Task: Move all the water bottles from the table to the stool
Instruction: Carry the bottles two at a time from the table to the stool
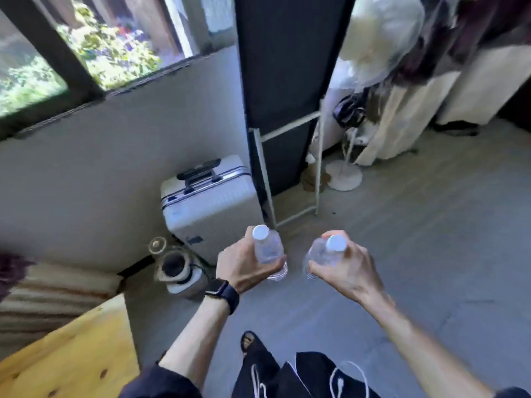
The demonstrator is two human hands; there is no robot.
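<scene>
Floor (431, 268): grey, suitcase (209, 202) parked against wall (86, 182)
Table (71, 354): pale wood, bottom left
Left grip (244, 262): curled round bottle (268, 248)
Right grip (344, 268): curled round second bottle (321, 254)

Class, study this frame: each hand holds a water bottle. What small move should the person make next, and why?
Probably turn to bring the stool into view before setting anything down. The left hand grips a bottle and the right hand a second bottle, both held over the floor, away from the wooden top. No stool shows in this view.
</scene>
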